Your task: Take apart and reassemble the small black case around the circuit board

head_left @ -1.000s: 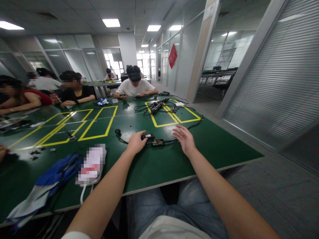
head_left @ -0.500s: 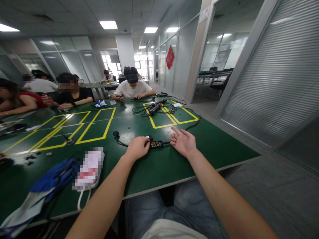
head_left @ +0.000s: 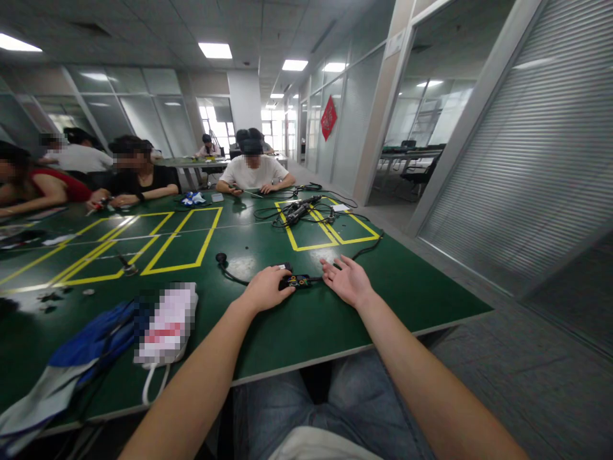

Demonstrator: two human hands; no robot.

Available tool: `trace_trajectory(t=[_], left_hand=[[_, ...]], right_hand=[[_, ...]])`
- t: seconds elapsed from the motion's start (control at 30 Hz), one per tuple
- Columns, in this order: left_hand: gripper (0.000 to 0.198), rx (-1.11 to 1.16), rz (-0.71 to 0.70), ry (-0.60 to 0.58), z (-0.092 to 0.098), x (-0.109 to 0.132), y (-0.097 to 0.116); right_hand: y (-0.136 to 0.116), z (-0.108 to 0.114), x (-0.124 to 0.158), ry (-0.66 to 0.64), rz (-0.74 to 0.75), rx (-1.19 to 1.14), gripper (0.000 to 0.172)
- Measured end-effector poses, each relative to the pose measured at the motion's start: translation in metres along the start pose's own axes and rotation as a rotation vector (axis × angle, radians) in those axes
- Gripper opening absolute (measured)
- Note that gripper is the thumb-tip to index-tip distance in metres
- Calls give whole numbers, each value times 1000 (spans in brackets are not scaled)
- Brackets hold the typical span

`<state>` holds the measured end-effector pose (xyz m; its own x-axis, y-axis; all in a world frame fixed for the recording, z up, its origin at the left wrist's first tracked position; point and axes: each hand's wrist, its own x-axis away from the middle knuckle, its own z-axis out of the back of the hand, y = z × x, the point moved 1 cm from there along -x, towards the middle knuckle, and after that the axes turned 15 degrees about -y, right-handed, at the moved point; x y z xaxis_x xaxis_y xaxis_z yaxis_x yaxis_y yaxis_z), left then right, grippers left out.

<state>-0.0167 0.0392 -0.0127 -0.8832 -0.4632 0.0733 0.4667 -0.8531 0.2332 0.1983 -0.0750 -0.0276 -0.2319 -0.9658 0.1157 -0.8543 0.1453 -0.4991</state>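
Note:
In front of me on the green table lies a small black cable box (head_left: 301, 281) with its inside showing, including a few orange-ringed parts. My left hand (head_left: 267, 289) pinches the box's left end, thumb on the near side and fingers on the far side. A dark flat piece (head_left: 283, 266) sits just beyond those fingers. From the left a black cable (head_left: 234, 275) runs out to a round black plug end (head_left: 221, 258). My right hand (head_left: 349, 281) rests palm up, fingers spread and slightly curled, beside the cable leaving the box's right side; it grips nothing.
Blue-and-grey gloves (head_left: 90, 338) and a blurred pale packet with a white cord lie at left. Tangled black cables and tools (head_left: 301, 211) occupy the taped area ahead. Small dark parts are scattered far left. A person in a white shirt (head_left: 253, 174) sits opposite; others sit at left.
My left thumb has come into view at the box's near edge, and the hand has spread a little. My right fingers have opened out slightly. The view has shifted a little.

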Motion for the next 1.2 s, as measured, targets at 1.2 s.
trace_trajectory(t=[1.2], left_hand=[[41,93,-69,46,6,-1,-4]], right_hand=[[51,-6,6,-89,311,2137,32]])
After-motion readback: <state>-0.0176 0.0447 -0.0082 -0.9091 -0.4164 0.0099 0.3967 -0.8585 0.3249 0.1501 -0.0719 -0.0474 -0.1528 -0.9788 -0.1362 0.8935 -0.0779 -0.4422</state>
